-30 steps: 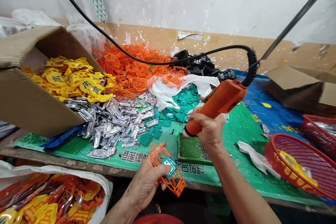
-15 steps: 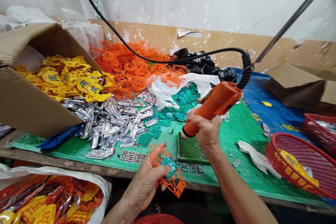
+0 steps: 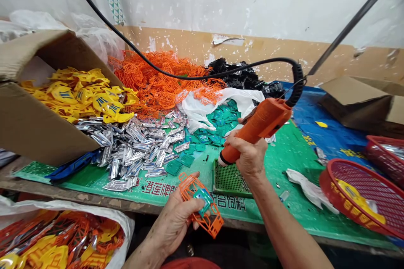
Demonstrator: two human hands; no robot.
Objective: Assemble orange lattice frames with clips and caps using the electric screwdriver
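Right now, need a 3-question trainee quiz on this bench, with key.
1. Which hand holds the orange corded power tool?
2. True or false: the left hand holds an orange lattice frame with a teal piece set in it.
3. What lies in the round red basket at the right of the bench?
A. Black parts
B. A yellow piece
C. Orange frames

Key: 1. The right hand. 2. True. 3. B.
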